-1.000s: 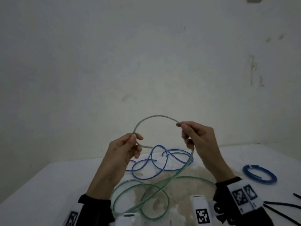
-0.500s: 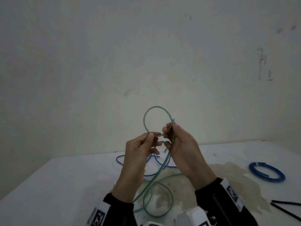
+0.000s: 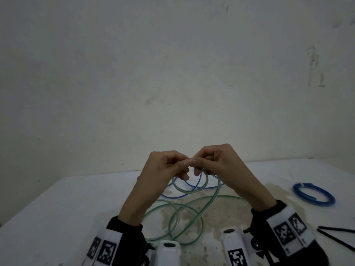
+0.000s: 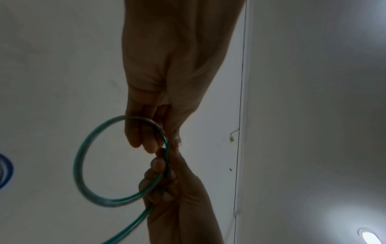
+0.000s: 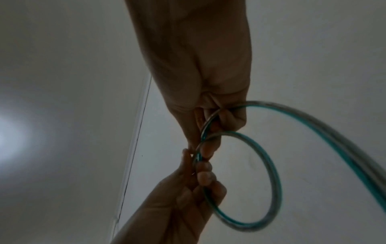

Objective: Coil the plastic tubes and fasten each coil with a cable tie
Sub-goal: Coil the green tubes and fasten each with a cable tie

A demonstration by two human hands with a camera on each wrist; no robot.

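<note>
Above the table both hands meet fingertip to fingertip. My left hand (image 3: pixel 179 167) and right hand (image 3: pixel 200 165) pinch the green tube (image 3: pixel 192 190) where its strands cross, closing a small loop that hangs just below the fingers. In the left wrist view the green tube's loop (image 4: pixel 80 165) curves out to the left of my left hand (image 4: pixel 160 145). In the right wrist view the loop (image 5: pixel 276 189) sits right of my right hand (image 5: pixel 205 140). The remaining green tube (image 3: pixel 172 217) lies in loose turns on the white table (image 3: pixel 57 217).
A loose blue tube (image 3: pixel 178 196) lies on the table behind the green one. A coiled blue tube (image 3: pixel 299 194) rests at the right. Black cable ties (image 3: pixel 336 230) lie near the right edge. A brownish stain marks the table centre. A bare wall stands behind.
My hands came together and dropped lower. The wide green arc held above them has shrunk to a small closed loop, which now hangs below the fingers.
</note>
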